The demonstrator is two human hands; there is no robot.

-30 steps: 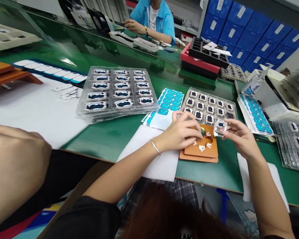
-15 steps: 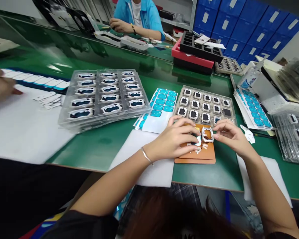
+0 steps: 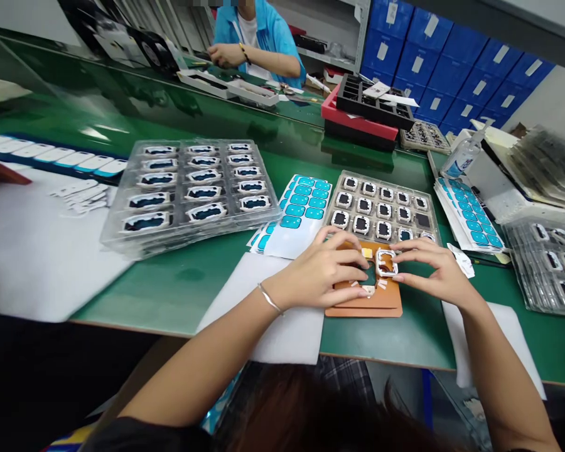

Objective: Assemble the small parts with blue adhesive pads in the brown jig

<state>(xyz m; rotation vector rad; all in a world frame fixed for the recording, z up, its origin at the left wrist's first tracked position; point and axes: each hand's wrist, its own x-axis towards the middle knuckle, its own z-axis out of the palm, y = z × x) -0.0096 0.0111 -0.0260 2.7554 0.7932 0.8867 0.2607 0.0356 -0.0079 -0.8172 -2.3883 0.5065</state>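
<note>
Your right hand (image 3: 430, 270) has a narrow fingertip grip on a small white watch-case frame (image 3: 379, 267), thumb and fingers at its right edge, probably so that the opening stays uncovered. You have the frame over the right part of the layered orange board (image 3: 390, 300); whether it touches the board cannot be told. Your left hand (image 3: 327, 270) reaches in from the board's left with curled, slightly parted fingers, seemingly to steady the work; whether that grip closes on anything cannot be told. Beside those fingertips, on the board, you see a dark green patch (image 3: 368, 276) and a yellow piece (image 3: 367, 253).

Just behind the board, you have a clear tray (image 3: 354, 209) of similar frames, each in its own pocket, presumably to keep them apart and within reach. Sheets of blue stickers (image 3: 304, 199) lie behind and left of the board, and a white foam sheet (image 3: 263, 323) covers the desk (image 3: 358, 346) to its left, perhaps as padding.
</note>
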